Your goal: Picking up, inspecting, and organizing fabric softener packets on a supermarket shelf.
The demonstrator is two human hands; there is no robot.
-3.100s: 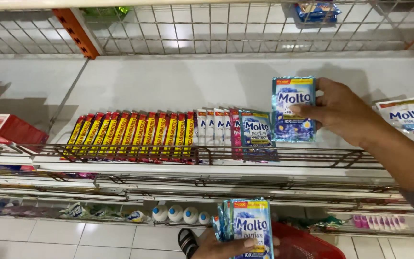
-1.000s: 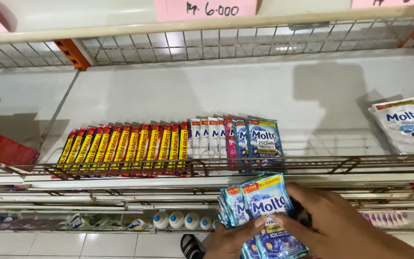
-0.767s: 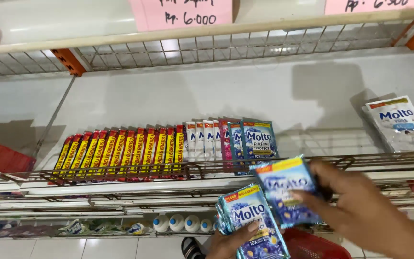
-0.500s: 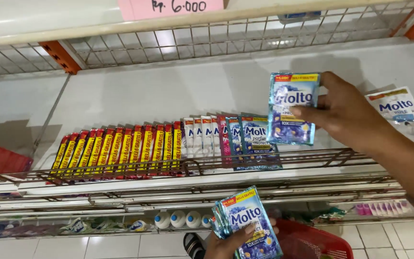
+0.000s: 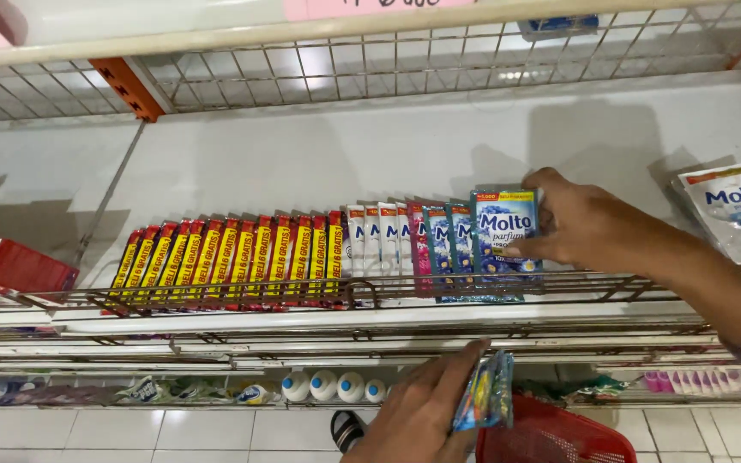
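My right hand (image 5: 589,225) grips a blue sachet pack (image 5: 504,231) and holds it upright at the right end of a row of standing packs on the white shelf (image 5: 302,163). The row runs from red-and-yellow packs (image 5: 233,257) through white packs (image 5: 375,244) to pink and blue packs (image 5: 436,244). My left hand (image 5: 426,416) is low in the view, below the shelf front, shut on a small stack of blue sachet packs (image 5: 486,394) seen edge-on.
A wire rail (image 5: 370,296) runs along the shelf front. A white pouch (image 5: 731,210) lies at the far right, a red box (image 5: 10,266) at the far left. Below are small bottles (image 5: 332,386) on a lower shelf, a red basket (image 5: 551,433) and a tiled floor.
My right hand took one blue pack off the stack in my left hand, lifted it to the shelf and now sets it against the row's right end. The left hand's stack sank lower.
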